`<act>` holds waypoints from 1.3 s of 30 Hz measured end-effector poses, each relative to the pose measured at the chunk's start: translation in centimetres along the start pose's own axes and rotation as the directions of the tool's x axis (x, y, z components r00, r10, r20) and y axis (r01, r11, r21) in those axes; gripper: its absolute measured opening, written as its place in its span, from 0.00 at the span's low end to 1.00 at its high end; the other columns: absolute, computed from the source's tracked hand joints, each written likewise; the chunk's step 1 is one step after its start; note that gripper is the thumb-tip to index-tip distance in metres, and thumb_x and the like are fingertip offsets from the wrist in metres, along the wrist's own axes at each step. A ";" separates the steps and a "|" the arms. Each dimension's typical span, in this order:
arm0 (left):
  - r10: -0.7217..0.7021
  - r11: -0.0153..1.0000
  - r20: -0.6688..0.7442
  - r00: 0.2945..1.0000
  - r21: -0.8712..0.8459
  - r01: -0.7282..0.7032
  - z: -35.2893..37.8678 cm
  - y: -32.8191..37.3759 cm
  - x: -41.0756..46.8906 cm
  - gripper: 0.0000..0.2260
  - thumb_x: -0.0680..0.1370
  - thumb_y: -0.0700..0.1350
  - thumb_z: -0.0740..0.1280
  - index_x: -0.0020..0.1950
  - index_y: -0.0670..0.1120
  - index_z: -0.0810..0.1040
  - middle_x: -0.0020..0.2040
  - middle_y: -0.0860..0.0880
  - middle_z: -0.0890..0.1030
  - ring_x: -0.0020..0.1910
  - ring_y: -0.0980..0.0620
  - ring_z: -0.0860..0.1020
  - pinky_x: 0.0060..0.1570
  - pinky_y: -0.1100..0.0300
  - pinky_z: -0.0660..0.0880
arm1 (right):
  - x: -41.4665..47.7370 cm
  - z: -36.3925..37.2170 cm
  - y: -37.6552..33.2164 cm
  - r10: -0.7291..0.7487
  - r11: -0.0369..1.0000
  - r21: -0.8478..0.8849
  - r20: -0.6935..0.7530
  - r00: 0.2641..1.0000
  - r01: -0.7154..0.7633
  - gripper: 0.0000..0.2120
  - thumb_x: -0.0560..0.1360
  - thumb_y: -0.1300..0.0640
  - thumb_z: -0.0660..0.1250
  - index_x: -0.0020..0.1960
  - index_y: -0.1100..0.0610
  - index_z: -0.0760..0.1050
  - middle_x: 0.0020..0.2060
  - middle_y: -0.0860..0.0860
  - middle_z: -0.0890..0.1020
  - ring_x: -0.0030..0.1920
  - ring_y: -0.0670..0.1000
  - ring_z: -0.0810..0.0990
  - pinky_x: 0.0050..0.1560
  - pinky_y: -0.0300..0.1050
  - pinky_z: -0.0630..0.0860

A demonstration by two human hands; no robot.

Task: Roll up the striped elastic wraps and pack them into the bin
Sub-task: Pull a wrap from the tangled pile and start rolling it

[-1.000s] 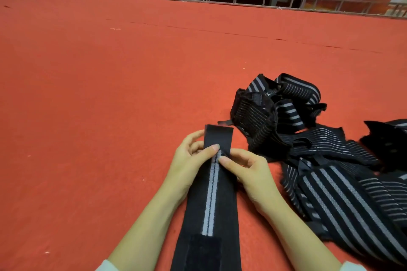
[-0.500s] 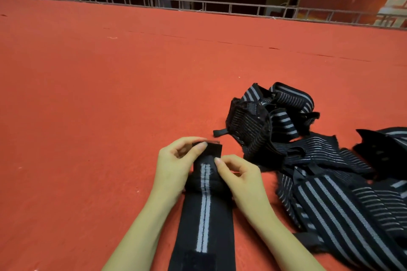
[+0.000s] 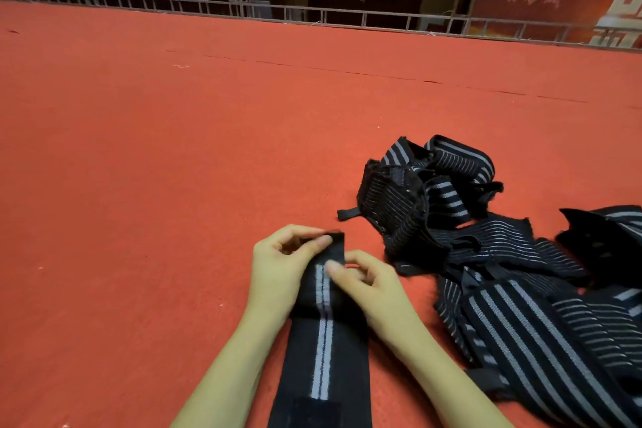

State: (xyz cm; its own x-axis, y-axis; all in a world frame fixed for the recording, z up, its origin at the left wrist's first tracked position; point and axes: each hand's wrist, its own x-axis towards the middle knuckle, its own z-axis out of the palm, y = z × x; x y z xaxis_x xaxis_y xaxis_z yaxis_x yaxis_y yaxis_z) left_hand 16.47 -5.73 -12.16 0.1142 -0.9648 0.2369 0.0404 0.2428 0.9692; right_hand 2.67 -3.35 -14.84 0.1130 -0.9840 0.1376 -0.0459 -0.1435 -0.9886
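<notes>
While no bin is in view, 1 wrap point(image 3: 321, 340) lies lengthwise on the red carpet point(image 3: 173, 167) between the forearms, its far end turned over into the start of a roll. The left hand point(image 3: 278, 271) is clamped on that turned end from the left, thumb on top and fingers curled around it. The right hand point(image 3: 371, 285) pinches the same end from the right, thumb on the grey centre stripe. The near end, bearing a dark patch that looks like a fastening tab, runs off the bottom of the view. A loose pile point(image 3: 486, 254) of further wraps sits just to the right, clear of both hands.

Assessment: the wrap appears light, soft and stretchy, with no stiffness of its own. A roll would likely spring loose if released. Hold is best taken at both edges of the rolled end, under even tension, so the turns stay square. The tab may snag on neighbouring fabric.
</notes>
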 end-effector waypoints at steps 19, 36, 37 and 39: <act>-0.184 0.978 0.313 0.932 0.151 0.142 -0.9 -1.1 0.3 0.08 0.72 0.43 0.74 0.50 0.46 0.84 0.47 0.50 0.85 0.50 0.54 0.82 0.53 0.60 0.76 | -0.1 -1.3 0.1 0.128 0.982 0.146 -0.043 0.991 -0.121 0.10 0.75 0.58 0.70 0.51 0.63 0.81 0.47 0.62 0.84 0.47 0.53 0.81 0.49 0.47 0.76; 0.054 0.994 0.414 0.909 0.064 -0.088 -1.3 0.0 -0.4 0.14 0.72 0.31 0.71 0.53 0.45 0.84 0.51 0.53 0.85 0.53 0.58 0.81 0.53 0.68 0.73 | -0.1 -1.5 0.0 0.088 0.925 0.371 0.006 0.996 -0.084 0.22 0.71 0.50 0.70 0.58 0.65 0.74 0.49 0.61 0.84 0.50 0.54 0.83 0.51 0.43 0.79; 0.088 0.989 0.433 0.897 0.071 -0.131 -1.3 -0.2 -0.4 0.14 0.72 0.29 0.70 0.52 0.45 0.84 0.51 0.53 0.85 0.54 0.57 0.81 0.54 0.68 0.72 | -0.1 -1.5 -0.1 0.072 0.926 0.371 0.000 0.997 -0.067 0.26 0.70 0.48 0.69 0.58 0.66 0.74 0.51 0.61 0.83 0.52 0.54 0.82 0.53 0.43 0.78; 0.115 0.984 0.464 0.878 0.067 -0.164 -1.4 -0.2 -0.6 0.16 0.71 0.27 0.68 0.50 0.44 0.85 0.53 0.53 0.84 0.55 0.57 0.81 0.55 0.68 0.72 | -0.2 -1.4 -0.1 0.081 0.934 0.349 0.001 0.997 -0.076 0.26 0.68 0.47 0.70 0.58 0.65 0.74 0.51 0.60 0.83 0.51 0.53 0.83 0.51 0.41 0.78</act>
State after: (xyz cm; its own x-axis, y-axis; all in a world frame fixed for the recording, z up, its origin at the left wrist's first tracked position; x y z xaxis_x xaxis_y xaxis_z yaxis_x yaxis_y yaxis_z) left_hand 17.81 -5.07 -12.61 -0.3557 -0.8665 0.3502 -0.0457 0.3904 0.9195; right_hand 1.24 -3.28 -14.65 0.1098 -0.9923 0.0569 0.2950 -0.0221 -0.9553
